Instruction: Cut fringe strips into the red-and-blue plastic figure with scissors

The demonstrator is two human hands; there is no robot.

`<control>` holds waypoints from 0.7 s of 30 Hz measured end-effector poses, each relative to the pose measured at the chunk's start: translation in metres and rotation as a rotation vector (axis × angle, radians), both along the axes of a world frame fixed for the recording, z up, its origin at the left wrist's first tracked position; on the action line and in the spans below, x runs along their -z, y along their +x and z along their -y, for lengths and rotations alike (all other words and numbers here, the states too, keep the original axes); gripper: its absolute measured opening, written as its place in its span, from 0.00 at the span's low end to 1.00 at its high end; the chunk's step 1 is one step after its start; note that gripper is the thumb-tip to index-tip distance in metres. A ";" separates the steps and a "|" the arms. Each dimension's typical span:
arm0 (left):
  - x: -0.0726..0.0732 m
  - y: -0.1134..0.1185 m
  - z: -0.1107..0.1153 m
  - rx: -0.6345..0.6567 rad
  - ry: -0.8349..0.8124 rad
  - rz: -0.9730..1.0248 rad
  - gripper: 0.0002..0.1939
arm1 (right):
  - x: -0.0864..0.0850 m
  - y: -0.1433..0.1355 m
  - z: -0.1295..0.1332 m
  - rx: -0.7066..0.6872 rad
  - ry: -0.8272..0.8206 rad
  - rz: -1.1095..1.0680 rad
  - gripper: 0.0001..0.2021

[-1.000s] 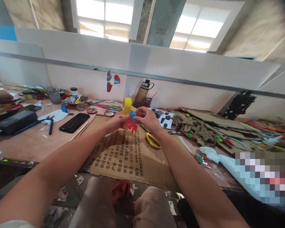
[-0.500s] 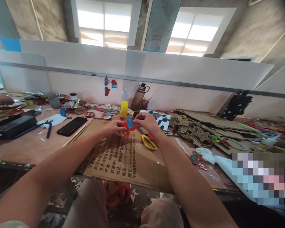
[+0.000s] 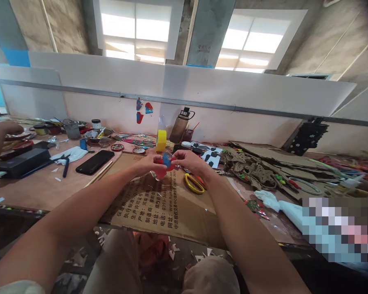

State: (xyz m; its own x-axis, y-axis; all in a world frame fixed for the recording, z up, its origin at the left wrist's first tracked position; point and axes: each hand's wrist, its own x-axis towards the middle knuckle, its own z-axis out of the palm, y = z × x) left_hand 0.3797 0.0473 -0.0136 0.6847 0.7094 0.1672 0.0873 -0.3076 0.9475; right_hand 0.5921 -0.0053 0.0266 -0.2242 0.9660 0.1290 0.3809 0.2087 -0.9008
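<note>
Between my two hands is a small red-and-blue cutout (image 3: 167, 160), held above a flat piece of printed cardboard (image 3: 190, 220). Its left side is pinched by my left hand (image 3: 149, 164), thumb against fingers. At its right edge my right hand (image 3: 190, 161) pinches too, the fingertips close to those of the left. A clear glint shows just below the cutout; whether it is film or tape I cannot make out. Scissors with yellow and red handles (image 3: 194, 183) lie on the cardboard below my right hand.
Yellow tape (image 3: 161, 141) and a brown bottle (image 3: 179, 124) stand behind my hands. A black phone (image 3: 95, 161) and pliers (image 3: 66, 165) lie left. Rope shapes (image 3: 257, 165) and cardboard sheets are piled right. Another person's hand (image 3: 7, 130) is at far left.
The cutout has been turned, its blue part now lower and between my fingertips. My right hand has come down slightly and closer to my left.
</note>
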 end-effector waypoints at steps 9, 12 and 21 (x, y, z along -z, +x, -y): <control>-0.002 -0.001 -0.004 -0.052 -0.008 0.032 0.21 | -0.002 -0.003 -0.001 0.003 -0.096 -0.245 0.26; 0.001 -0.005 -0.011 -0.106 -0.021 0.047 0.20 | -0.003 0.004 -0.002 0.026 -0.058 -0.310 0.28; 0.000 0.001 -0.002 -0.060 -0.077 0.058 0.21 | 0.009 -0.005 -0.007 0.008 -0.098 -0.234 0.21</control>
